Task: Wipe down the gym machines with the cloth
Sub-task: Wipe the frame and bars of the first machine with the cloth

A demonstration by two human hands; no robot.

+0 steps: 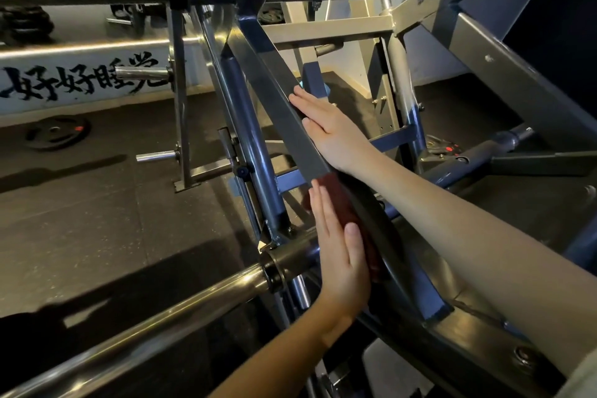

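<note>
- The left hand (339,245) is pressing a dark red cloth (343,203) against the side of a slanted grey steel beam (277,90) of the gym machine, its fingers lying straight and together.
- The right hand (326,126) is resting higher up on the same beam, open, with its fingers stretched flat.
- The cloth is sitting on the beam between the 2 hands, partly hidden under the left palm.
- A chrome bar (161,310) is jutting out at lower left.
- 1 weight plate (58,136) is lying on the black rubber floor (97,220).
</note>
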